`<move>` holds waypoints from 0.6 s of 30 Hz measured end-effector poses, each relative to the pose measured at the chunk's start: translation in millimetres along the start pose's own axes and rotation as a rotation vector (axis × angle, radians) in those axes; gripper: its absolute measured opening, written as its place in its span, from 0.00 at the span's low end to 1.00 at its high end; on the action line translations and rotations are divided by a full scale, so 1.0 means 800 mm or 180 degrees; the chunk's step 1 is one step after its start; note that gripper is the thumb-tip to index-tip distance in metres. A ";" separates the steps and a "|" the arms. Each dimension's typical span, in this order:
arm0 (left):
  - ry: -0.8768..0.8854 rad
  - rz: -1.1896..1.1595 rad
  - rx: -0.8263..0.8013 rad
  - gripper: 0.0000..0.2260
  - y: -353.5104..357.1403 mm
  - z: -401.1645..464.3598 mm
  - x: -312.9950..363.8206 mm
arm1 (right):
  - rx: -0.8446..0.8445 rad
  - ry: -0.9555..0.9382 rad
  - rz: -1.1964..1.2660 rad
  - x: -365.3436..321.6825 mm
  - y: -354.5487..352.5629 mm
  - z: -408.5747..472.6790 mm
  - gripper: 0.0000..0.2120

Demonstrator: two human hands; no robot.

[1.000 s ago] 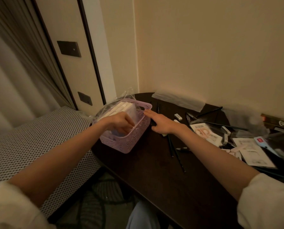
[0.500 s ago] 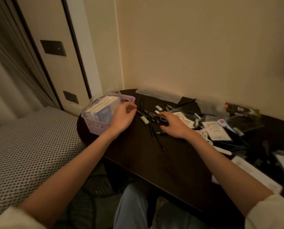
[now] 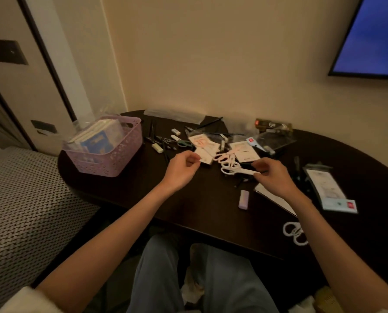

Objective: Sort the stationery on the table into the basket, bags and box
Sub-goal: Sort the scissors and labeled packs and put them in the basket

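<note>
On the dark table point(image 3: 211, 213), my right hand point(image 3: 273, 176) pinches the blade end of a pair of white scissors point(image 3: 230, 171). More pale scissors point(image 3: 222, 157) lie just behind them among printed cards point(image 3: 245, 152). My left hand point(image 3: 180, 169) hovers left of the scissors, its fingers loosely curled and holding nothing. The purple basket point(image 3: 120, 160) stands at the table's left end with bagged notebooks point(image 3: 98, 137) inside. Black pens point(image 3: 152, 130), white erasers point(image 3: 158, 147) and small green scissors point(image 3: 185, 143) lie scattered behind my hands.
A purple eraser point(image 3: 243, 199) lies near the front. Another pair of white scissors point(image 3: 294, 233) sits by the right front edge. A flat package point(image 3: 328, 190) lies at the right, clear bags point(image 3: 172, 115) and a dark box point(image 3: 273, 125) by the wall. A woven bed surface point(image 3: 19, 211) borders the left.
My left hand has left the basket and moved right over the table. My right hand has moved right and taken hold of the white scissors. The view has swung right.
</note>
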State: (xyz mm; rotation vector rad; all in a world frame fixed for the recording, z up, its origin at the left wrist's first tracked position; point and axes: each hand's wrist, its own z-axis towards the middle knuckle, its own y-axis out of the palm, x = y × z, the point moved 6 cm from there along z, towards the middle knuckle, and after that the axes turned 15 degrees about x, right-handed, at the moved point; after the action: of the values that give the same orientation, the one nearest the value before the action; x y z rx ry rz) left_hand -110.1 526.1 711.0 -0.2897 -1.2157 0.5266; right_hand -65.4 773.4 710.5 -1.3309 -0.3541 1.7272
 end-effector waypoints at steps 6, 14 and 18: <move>0.0022 -0.0029 -0.0358 0.09 0.049 -0.022 0.014 | 0.0025 0.0253 -0.0485 0.056 -0.023 -0.018 0.15; 0.0033 0.0150 -0.0670 0.10 0.087 -0.039 0.018 | -0.0542 0.0436 -0.1179 0.080 -0.017 -0.025 0.30; -0.0012 0.0169 -0.0694 0.10 0.096 -0.041 0.016 | -0.0583 0.0319 -0.1230 0.081 -0.011 -0.021 0.30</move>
State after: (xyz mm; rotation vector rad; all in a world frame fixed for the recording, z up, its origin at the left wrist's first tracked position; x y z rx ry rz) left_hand -93.6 599.9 673.4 -0.5074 -1.2737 0.4406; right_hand -47.8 824.2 669.6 -1.3682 -0.6778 1.3263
